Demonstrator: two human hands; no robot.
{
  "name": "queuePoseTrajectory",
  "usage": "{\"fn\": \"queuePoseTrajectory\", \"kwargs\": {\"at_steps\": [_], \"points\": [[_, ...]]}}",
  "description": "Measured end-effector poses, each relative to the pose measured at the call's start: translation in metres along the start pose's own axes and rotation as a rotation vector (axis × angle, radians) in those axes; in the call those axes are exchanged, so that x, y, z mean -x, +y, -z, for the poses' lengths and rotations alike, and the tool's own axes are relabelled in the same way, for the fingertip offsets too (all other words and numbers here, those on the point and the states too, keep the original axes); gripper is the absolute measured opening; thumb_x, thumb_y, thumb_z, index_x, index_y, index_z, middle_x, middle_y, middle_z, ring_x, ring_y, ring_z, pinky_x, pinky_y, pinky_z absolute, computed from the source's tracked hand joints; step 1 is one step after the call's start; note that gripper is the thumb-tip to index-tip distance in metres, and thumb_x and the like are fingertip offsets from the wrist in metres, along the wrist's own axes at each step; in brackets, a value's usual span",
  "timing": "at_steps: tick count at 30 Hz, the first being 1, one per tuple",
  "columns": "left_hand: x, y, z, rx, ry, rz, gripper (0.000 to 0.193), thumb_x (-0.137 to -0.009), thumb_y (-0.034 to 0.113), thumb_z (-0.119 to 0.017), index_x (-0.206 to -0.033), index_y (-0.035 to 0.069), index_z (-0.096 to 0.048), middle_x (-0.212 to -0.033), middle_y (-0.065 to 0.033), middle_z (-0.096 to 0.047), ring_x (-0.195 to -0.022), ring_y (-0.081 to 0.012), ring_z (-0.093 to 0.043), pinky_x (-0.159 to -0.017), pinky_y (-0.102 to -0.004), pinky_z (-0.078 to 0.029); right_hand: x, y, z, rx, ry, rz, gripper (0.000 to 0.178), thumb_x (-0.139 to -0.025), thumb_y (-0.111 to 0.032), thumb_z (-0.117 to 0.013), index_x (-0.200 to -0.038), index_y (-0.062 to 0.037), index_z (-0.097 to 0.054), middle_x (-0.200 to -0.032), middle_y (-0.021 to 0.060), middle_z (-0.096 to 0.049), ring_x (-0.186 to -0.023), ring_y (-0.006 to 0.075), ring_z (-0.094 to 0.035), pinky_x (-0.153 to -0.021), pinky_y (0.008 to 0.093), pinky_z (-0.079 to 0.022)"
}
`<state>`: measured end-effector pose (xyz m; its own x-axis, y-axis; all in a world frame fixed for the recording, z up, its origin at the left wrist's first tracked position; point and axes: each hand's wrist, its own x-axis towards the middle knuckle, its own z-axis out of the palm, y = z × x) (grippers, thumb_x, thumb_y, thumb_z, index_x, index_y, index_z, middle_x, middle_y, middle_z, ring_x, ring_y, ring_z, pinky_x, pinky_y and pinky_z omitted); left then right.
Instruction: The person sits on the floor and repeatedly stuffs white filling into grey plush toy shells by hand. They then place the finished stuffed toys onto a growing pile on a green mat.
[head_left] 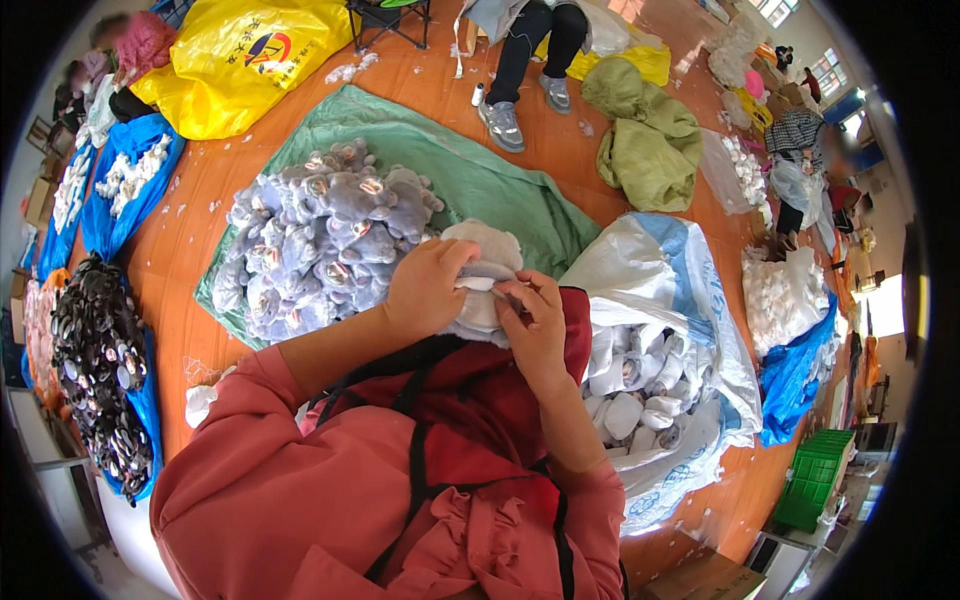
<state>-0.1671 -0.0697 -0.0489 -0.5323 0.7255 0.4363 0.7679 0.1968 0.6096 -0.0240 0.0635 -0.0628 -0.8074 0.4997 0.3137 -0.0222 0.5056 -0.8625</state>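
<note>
Both my hands pinch a light grey and white plush toy [485, 238] above my lap. My left hand [428, 285] grips its left edge, fingers curled. My right hand [535, 318] pinches a pale fold on the near right side with thumb and fingertips. What lies under the fingertips is hidden. Just beyond my left forearm, a heap of grey plush toys [330, 240] rests on a green sheet [480, 165]. By my right forearm stands an open white woven sack [655, 255] holding many grey-white plush pieces [645, 385].
Dark plush pieces [95, 360] fill a blue bag at the left. A yellow sack [250, 60] lies at the far left, an olive sack [650, 135] at the far right. A seated person's shoes [503, 125] are beyond the sheet. A green crate [815, 480] stands at right.
</note>
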Motion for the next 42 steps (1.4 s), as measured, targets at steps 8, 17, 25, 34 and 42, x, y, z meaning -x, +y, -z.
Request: {"fn": "queuePoseTrajectory", "kwargs": {"at_steps": [8, 17, 25, 34, 42], "points": [[0.011, -0.001, -0.003, -0.023, -0.114, -0.181, 0.04, -0.068, 0.0, -0.064, -0.107, 0.009, -0.063, -0.102, -0.0088, -0.061, -0.09, -0.033, -0.057, -0.08, -0.0433, -0.048, 0.002, 0.017, 0.004, 0.044, -0.031, -0.034, 0.026, -0.081, 0.008, -0.062, -0.103, -0.0035, -0.07, -0.108, 0.0114, -0.061, -0.102, 0.0234, -0.061, -0.084, 0.0291, -0.049], [0.018, -0.001, -0.003, -0.103, -0.119, -0.2, 0.041, -0.067, 0.007, -0.071, -0.108, 0.009, -0.065, -0.108, -0.009, -0.058, -0.093, -0.03, -0.056, -0.082, -0.0399, -0.049, 0.004, 0.032, 0.003, -0.068, -0.028, 0.035, 0.026, -0.078, 0.013, -0.059, -0.092, -0.0043, -0.072, -0.112, 0.0132, -0.057, -0.098, 0.0264, -0.06, -0.083, 0.0311, -0.05], [0.029, -0.008, -0.01, -0.11, -0.101, -0.241, 0.044, -0.067, 0.006, -0.071, -0.11, 0.006, -0.063, -0.108, -0.0132, -0.059, -0.093, -0.0338, -0.058, -0.082, -0.0426, -0.05, 0.005, 0.037, 0.005, 0.021, -0.099, 0.113, 0.023, -0.077, 0.011, -0.06, -0.089, -0.005, -0.073, -0.115, 0.0124, -0.055, -0.101, 0.0273, -0.056, -0.085, 0.0337, -0.048], [0.026, -0.011, -0.017, -0.074, -0.058, -0.23, 0.042, -0.069, 0.002, -0.066, -0.11, 0.002, -0.059, -0.105, -0.0147, -0.059, -0.092, -0.0345, -0.057, -0.082, -0.0435, -0.049, 0.003, 0.028, -0.001, 0.195, -0.039, 0.166, 0.011, -0.082, -0.008, -0.07, -0.092, -0.0053, -0.073, -0.109, 0.0133, -0.06, -0.098, 0.0321, -0.056, -0.083, 0.0379, -0.047], [0.022, -0.018, -0.016, -0.03, -0.099, -0.233, 0.042, -0.069, 0.0, -0.065, -0.111, 0.002, -0.057, -0.103, -0.0161, -0.06, -0.094, -0.0357, -0.057, -0.084, -0.0449, -0.048, -0.004, 0.026, -0.009, 0.207, -0.022, 0.109, 0.016, -0.078, -0.013, -0.075, -0.094, -0.009, -0.074, -0.098, 0.0079, -0.06, -0.092, 0.0288, -0.057, -0.079, 0.0377, -0.047]]}}
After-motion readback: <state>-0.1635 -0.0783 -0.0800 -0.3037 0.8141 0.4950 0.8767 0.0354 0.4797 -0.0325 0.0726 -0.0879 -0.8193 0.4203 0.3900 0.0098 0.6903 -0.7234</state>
